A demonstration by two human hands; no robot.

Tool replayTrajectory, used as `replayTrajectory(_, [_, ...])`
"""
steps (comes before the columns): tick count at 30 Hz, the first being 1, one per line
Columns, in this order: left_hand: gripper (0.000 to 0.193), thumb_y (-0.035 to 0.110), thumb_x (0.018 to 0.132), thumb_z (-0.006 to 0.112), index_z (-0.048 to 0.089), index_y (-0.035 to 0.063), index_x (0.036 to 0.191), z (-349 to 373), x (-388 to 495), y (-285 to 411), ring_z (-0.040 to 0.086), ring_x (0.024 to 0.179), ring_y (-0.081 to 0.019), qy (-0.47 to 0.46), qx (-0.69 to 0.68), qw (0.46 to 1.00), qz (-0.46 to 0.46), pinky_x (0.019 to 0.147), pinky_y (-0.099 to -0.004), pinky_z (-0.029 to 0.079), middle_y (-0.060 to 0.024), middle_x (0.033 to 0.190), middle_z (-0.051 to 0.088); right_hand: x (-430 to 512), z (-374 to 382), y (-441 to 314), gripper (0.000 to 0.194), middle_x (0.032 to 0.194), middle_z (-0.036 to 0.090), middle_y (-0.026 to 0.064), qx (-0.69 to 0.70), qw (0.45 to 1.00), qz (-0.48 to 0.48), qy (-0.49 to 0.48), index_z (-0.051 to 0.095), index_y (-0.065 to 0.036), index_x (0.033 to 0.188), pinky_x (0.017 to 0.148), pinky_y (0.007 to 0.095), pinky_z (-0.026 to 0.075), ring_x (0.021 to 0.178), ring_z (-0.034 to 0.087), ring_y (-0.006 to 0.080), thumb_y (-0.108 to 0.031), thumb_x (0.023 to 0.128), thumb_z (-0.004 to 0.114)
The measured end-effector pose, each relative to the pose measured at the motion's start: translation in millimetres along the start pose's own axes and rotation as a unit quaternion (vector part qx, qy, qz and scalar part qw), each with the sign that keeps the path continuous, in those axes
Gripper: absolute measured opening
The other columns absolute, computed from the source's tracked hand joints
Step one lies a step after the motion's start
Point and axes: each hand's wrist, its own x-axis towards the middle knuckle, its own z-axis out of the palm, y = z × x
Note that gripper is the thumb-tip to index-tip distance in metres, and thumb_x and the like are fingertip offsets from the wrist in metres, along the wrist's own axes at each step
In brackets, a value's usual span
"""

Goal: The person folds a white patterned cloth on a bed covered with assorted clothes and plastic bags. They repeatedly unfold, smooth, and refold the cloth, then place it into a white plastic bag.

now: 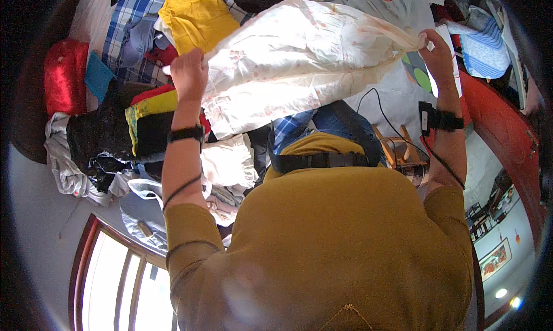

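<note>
A white cloth garment (298,58) with a faint reddish print is stretched sideways in front of me. My left hand (189,74) grips its left end, the fingers curled shut. At the far right my right hand (436,50) pinches a gathered, yellowish end of the same cloth. The fabric hangs wrinkled between both hands, above my lap. Just beyond my left hand lies a folded yellow cloth (198,17). Bands are strapped around both wrists, and a dark cable runs from the right one.
Piled fabrics surround me: a blue plaid cloth (125,24), a red plush roll (65,76), white folded cloth (229,160) and black fabric (95,134). A clear plastic bag (393,11) lies at the far side. A small wooden stool (402,147) and striped slippers (484,46) are at right.
</note>
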Motion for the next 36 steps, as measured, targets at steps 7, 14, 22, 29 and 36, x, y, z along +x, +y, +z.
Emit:
replayTrajectory(7, [0.018, 0.009, 0.067, 0.063, 0.048, 0.0113, 0.078, -3.7, -121.4, 57.8, 0.054, 0.07, -0.031, -0.066, -0.009, 0.998, -0.011, 0.06, -0.0442, 0.041, -0.0094, 0.075, 0.05, -72.1, 39.5, 73.3, 0.025, 0.093, 0.064, 0.0127, 0.049, 0.993, 0.055, 0.096, 0.061, -0.005, 0.099, 0.082, 0.0345, 0.046, 0.091, 0.061, 0.0279, -0.015, 0.076, 0.066])
replayTrajectory(14, [0.021, 0.012, 0.074, 0.059, 0.056, 0.0091, 0.095, 40.3, -155.5, 80.6, 0.058, 0.087, -0.0314, -0.192, -0.028, 0.981, -0.027, 0.075, -0.042, 0.047, -0.0118, 0.089, 0.058, -80.7, 104.6, 135.1, 0.032, 0.101, 0.062, 0.0099, 0.488, 0.761, 0.422, 0.074, 0.056, -0.001, 0.11, 0.073, 0.0268, 0.053, 0.091, 0.062, 0.0213, -0.016, 0.082, 0.061])
replayTrajectory(22, [0.03, 0.032, 0.08, 0.064, 0.061, 0.0074, 0.095, 19.7, -105.9, 80.5, 0.06, 0.09, -0.0315, -0.185, -0.088, 0.967, -0.152, 0.077, -0.0421, 0.047, -0.013, 0.096, 0.063, -95.6, 143.6, 159.7, 0.027, 0.097, 0.064, 0.0072, 0.247, 0.937, 0.226, -0.101, 0.056, -0.004, 0.106, 0.076, 0.0279, 0.052, 0.088, 0.062, 0.0175, -0.014, 0.082, 0.063])
replayTrajectory(29, [0.068, 0.03, 0.068, 0.075, 0.043, 0.0122, 0.125, 23.0, -69.2, 66.4, 0.053, 0.108, -0.0287, -0.247, 0.068, 0.957, -0.135, 0.088, -0.0417, 0.042, -0.0103, 0.113, 0.056, -107.2, 115.4, 142.1, 0.028, 0.097, 0.063, 0.0058, 0.481, 0.771, 0.411, -0.066, 0.058, -0.005, 0.107, 0.078, 0.0299, 0.049, 0.089, 0.061, 0.0159, -0.014, 0.081, 0.06])
replayTrajectory(36, [0.061, 0.038, 0.064, 0.079, 0.054, 0.011, 0.111, 29.8, -60.8, 34.7, 0.056, 0.106, -0.0315, -0.311, 0.075, 0.909, -0.268, 0.088, -0.0427, 0.045, -0.0133, 0.111, 0.06, -101.9, 113.2, 146.1, 0.037, 0.105, 0.06, 0.0056, 0.177, 0.929, 0.293, -0.142, 0.055, -0.007, 0.114, 0.083, 0.0339, 0.045, 0.097, 0.057, 0.0175, -0.025, 0.083, 0.058])
